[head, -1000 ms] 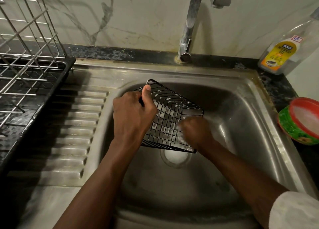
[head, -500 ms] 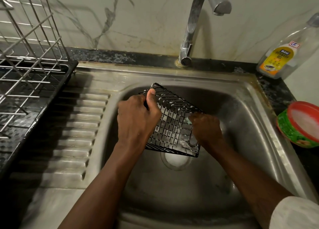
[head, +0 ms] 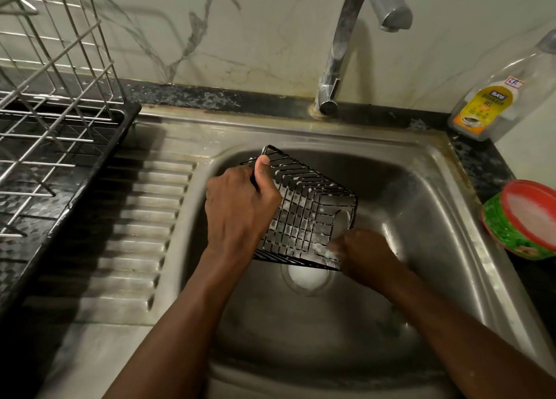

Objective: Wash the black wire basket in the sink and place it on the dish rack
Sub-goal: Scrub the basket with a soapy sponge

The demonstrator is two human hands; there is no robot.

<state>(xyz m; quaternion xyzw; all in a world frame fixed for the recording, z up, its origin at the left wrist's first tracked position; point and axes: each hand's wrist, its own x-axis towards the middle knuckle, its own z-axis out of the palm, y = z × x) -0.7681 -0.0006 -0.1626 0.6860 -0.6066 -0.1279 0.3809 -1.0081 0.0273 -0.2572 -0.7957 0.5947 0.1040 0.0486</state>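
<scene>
Gripping the black wire basket (head: 304,215) w/ your left hand (head: 237,212), you are holding it tilted over the sink (head: 445,206) basin. Your right hand (head: 365,255) is pressing a soapy scrubber (head: 326,249) on its lower corner, fingers closed around it.

Soapy black wire basket (head: 310,215), tilted over sink (head: 445,224)

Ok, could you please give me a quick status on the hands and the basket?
Left hand gripping basket, tilted over the sink. Right hand scrubbing its lower corner; scrubber mostly hidden. Basket soapy. Tap dry, dish rack unblocked.
</scene>
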